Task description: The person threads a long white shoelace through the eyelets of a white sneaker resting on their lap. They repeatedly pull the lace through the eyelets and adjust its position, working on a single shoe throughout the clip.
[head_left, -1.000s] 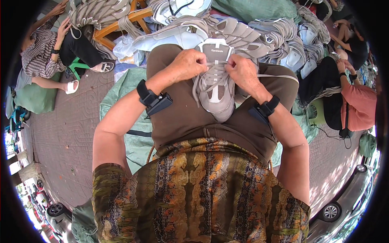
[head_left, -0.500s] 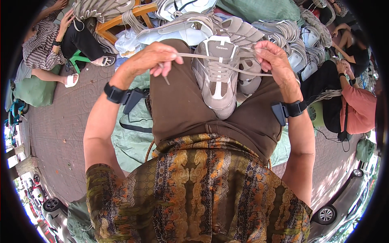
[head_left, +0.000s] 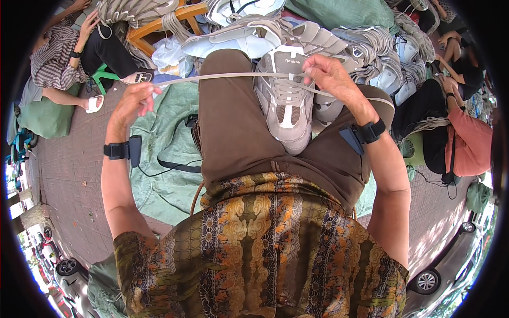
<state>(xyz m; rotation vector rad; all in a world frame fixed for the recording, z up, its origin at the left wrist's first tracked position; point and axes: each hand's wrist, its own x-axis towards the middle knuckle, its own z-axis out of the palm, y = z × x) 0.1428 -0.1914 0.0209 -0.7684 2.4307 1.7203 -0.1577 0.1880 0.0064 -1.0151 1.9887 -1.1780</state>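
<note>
A grey and white sneaker upper (head_left: 288, 114) lies between my thighs, its toe toward me and its tongue at the far end. From its eyelets a flat beige shoelace (head_left: 212, 77) runs taut to the left. My left hand (head_left: 133, 100), out past my left knee, pinches the end of that lace. Over the tongue's right side my right hand (head_left: 326, 77) has thumb and fingers closed on the lace near the eyelets. Another stretch of lace loops under the right hand and across my right knee. A second grey shoe (head_left: 327, 103) sits just right of the first, partly hidden.
Bundles of shoe uppers (head_left: 371, 45) are piled beyond my knees, beside a wooden stool (head_left: 164, 26). A green sheet (head_left: 159, 191) lies beneath me. Co-workers sit at the left and right, one in a checked shirt (head_left: 55, 58), another in a pink top (head_left: 469, 140).
My left hand has swung far to the left, drawing the lace out long. My right hand has shifted left, in over the shoe's tongue.
</note>
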